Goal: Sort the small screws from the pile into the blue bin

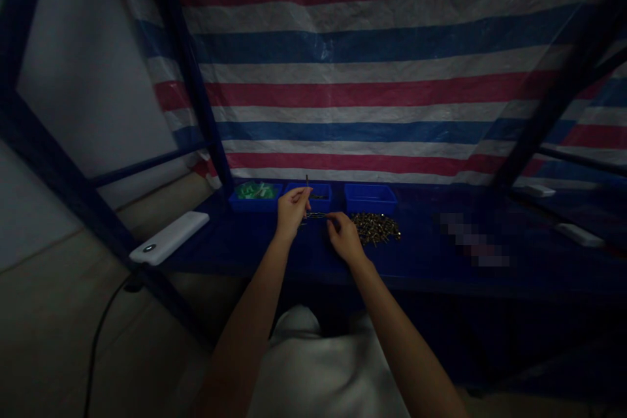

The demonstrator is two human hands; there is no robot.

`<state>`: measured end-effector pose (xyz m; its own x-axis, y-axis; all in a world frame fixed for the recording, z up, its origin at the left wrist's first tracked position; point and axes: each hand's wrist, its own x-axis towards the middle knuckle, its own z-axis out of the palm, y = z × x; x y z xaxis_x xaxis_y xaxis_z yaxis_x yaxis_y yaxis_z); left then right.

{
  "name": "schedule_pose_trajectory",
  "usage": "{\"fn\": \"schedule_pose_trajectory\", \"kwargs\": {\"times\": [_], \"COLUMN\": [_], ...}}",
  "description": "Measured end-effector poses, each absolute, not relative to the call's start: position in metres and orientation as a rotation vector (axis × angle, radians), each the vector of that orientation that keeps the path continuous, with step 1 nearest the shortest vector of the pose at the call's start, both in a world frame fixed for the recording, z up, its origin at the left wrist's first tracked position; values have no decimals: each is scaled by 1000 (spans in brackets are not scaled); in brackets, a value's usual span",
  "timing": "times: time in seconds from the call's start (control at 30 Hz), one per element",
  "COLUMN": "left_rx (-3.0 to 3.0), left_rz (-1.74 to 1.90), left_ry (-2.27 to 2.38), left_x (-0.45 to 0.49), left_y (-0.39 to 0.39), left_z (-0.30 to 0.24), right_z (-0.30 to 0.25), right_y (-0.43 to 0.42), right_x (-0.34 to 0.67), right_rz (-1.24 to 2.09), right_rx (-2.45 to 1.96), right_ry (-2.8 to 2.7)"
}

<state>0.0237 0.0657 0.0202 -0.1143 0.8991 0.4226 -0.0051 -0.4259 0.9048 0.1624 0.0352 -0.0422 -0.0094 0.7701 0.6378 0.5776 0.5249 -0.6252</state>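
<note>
My left hand is closed in a pinch, with a thin, dark rod-like piece sticking up from its fingertips. Between the two hands runs a slender shiny metal piece; dim light hides its exact kind. Its right end meets the fingertips of my right hand, which is bent and closed at the thumb and forefinger. Just right of that hand lies a pile of small brass-coloured metal parts on the blue table. A few thin pieces show below my left hand.
Along the back stand a blue tray with green plastic bags, a blue tray partly behind my left hand, and another blue tray. A white power bank lies left. Blue frame posts and striped sheeting enclose the table.
</note>
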Motion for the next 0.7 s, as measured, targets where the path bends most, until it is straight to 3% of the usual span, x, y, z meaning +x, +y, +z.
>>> {"fn": "schedule_pose_trajectory", "kwargs": {"times": [0.2,0.47,0.7], "left_rx": [1308,1318,1240], "left_rz": [1373,1443,1540], "left_ry": [1166,1173,1232], "left_x": [21,-1,-12], "left_y": [91,66,38], "left_z": [22,1,-17], "right_z": [-43,-45,-34], "right_y": [35,42,52], "right_x": [163,158,133], "right_rz": [235,231,128], "right_rx": [-1150,-1168,-1299], "right_ry": [-1698,-1779,-2178]}}
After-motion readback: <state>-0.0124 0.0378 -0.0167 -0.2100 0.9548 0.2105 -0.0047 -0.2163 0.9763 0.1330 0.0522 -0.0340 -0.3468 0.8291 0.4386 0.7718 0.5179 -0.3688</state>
